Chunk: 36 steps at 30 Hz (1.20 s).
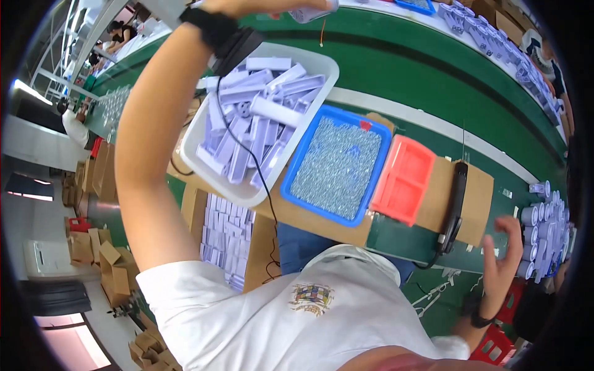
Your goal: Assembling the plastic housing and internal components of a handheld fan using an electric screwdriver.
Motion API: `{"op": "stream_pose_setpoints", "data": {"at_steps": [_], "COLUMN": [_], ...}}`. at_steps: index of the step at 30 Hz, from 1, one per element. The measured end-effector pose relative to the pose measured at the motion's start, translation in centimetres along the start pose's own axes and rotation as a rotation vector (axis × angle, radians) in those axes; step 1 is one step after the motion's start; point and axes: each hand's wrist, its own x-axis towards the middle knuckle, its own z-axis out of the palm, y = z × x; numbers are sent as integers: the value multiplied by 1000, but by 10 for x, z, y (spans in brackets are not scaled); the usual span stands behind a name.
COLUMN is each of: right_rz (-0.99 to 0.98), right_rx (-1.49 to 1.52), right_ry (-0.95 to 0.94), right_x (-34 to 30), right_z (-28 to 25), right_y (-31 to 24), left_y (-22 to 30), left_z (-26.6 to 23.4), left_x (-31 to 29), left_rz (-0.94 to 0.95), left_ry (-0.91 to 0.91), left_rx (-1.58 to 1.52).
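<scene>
My left arm reaches up across the white bin to the far side of the bench. At the top edge my left hand (266, 5) is partly cut off and closed on a pale lavender plastic part (312, 12) with a rounded end. On the right, my right hand (502, 256) is held up with fingers apart and nothing in it. It is nearest to a black electric screwdriver (456, 201), which lies on a cardboard sheet (479, 201). Beyond that hand, several lavender cylindrical parts (544, 232) stand grouped at the bench's right end.
A white bin (250, 196) holds lavender plastic pieces. Beside it are a blue tray (291, 196) of small shiny metal pieces and a red divided tray (403, 180). A black cord (250, 151) crosses the bin. More lavender parts (489, 40) line the far belt.
</scene>
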Motion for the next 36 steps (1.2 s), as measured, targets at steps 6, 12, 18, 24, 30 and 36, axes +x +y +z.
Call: {"op": "stream_pose_setpoints", "data": {"at_steps": [6, 12, 18, 24, 30, 36], "right_rz": [-744, -850, -634, -632, -445, -486], "right_rx": [-297, -246, -349, -61, 359, 549], "right_ry": [-165, -52, -67, 19, -265, -265], "right_x": [86, 134, 148, 149, 92, 27], "right_z": [91, 221, 286, 281, 191, 154], "right_y": [-135, -161, -194, -188, -179, -129], "left_y": [8, 19, 53, 59, 62, 80], "left_z": [-30, 57, 128, 146, 146, 142], "left_x": [-192, -346, -391, -381, -349, -324], "left_rz": [-160, -265, -439, -400, -264, -115], "left_ry": [210, 666, 739, 888, 1063, 967], "left_rx": [-746, -1205, -1458, -1523, -1509, -1709]}}
